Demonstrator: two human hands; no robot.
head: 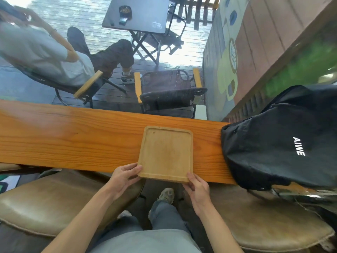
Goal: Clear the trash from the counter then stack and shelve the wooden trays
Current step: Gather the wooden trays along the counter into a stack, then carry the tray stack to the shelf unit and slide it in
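While you stand at the long orange wooden counter point(73, 139), both of your hands hold one pale wooden tray point(166, 153) by its near edge. Your left hand point(125, 177) grips the near left corner, fingers curled along the rim and the thumb tucked below the edge. Your right hand point(197, 191) pinches the near right corner, thumb lying on top of the rim and the other fingers hidden under the tray. The tray lies flat on the counter with its hollow side up and nothing in it; its near edge juts a little past the counter's front, toward you. Just right of the tray, apart from it, a black backpack point(280, 141) with white lettering slumps across the counter's right end and hangs over the front edge. Below the counter, two tan padded stools point(54, 199) stand to either side of your legs, and one of your shoes point(166, 195) shows between them. Beyond the counter, on a dark wooden deck, a folding chair point(169, 92) with wooden armrests stands behind the tray, and a person point(45, 52) in a grey top sits in another chair at the left. Farther back stands a black folding table point(138, 13) with a round dish point(125, 10) and a few small dark things on it, too small to tell
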